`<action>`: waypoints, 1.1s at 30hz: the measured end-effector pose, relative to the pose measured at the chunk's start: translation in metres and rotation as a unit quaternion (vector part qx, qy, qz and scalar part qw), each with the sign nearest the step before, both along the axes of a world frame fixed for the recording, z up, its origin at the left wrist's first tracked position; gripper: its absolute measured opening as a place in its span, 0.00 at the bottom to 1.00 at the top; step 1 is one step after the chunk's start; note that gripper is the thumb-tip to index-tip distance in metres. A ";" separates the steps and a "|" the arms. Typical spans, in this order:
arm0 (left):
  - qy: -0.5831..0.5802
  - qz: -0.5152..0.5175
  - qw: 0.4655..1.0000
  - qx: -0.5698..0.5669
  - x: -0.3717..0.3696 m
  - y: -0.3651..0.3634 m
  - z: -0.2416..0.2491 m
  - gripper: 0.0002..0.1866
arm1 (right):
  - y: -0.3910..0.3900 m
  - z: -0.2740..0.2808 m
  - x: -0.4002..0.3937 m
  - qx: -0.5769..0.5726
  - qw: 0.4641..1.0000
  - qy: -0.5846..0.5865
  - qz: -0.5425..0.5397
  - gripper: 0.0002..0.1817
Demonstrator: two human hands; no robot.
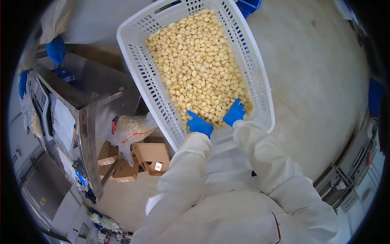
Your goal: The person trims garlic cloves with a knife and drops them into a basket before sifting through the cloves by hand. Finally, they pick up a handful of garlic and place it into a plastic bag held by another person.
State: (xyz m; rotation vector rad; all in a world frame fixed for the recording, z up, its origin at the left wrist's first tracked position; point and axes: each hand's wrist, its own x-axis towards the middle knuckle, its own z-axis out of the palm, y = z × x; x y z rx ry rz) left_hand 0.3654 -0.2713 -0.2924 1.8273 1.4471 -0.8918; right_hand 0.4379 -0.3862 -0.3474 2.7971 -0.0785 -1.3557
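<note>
While both blue-gloved hands rest in the near end of the white slotted basket (136,61), fingers spread flat on the peeled garlic cloves (195,65), neither grips anything: left hand (199,124) and right hand (234,112) lie side by side, just apart, palms down. Basket sits tilted above the pale floor (317,81), cloves filling it. Left of it, a steel table (87,118); below, cardboard boxes (152,157) and a bagged lot of cloves (132,128). Another person's blue glove (56,49) shows at far left.

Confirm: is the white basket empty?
No, the white basket is full of peeled garlic cloves, with both gloved hands in them.
</note>
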 end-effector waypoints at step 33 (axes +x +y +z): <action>-0.146 -0.027 0.987 0.054 0.035 0.094 -0.052 0.51 | -0.006 0.013 0.061 0.101 0.979 -0.175 -0.027 0.29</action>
